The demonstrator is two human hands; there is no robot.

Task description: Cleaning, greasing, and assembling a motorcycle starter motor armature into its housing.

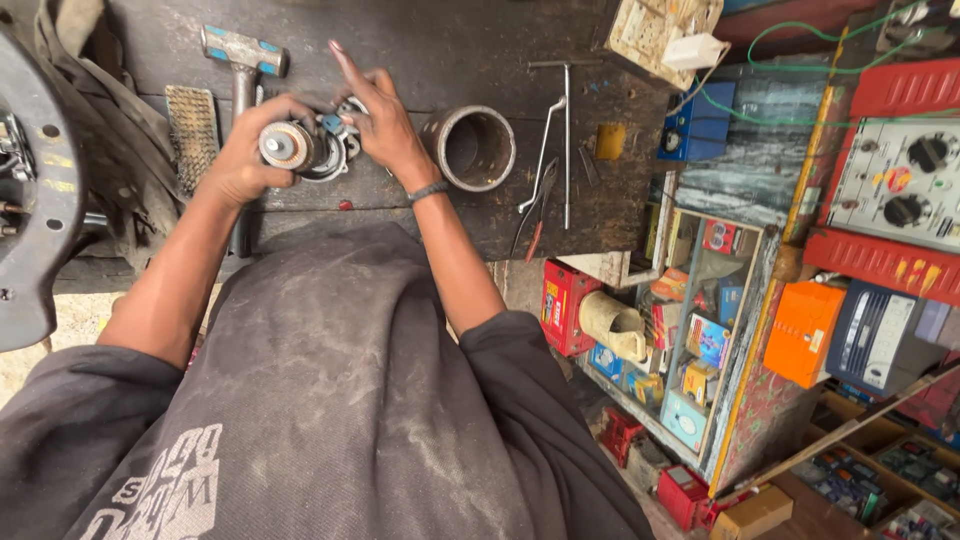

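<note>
The left hand (245, 160) grips a round metal motor part (290, 146) above the dark tabletop (450, 50). The right hand (378, 122), fingers spread, touches its far end. A metal sleeve (472, 148) stands just right of it; a hammer (243, 60) lies behind.

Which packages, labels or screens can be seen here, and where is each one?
Orange box: right of the glass cabinet, rectangular.
Red box: below the bench edge, upright.
Small cartons: inside the cabinet, mixed colours.
Meter panel: far right, pale with two black knobs.
Blue box: bench's right end.
</note>
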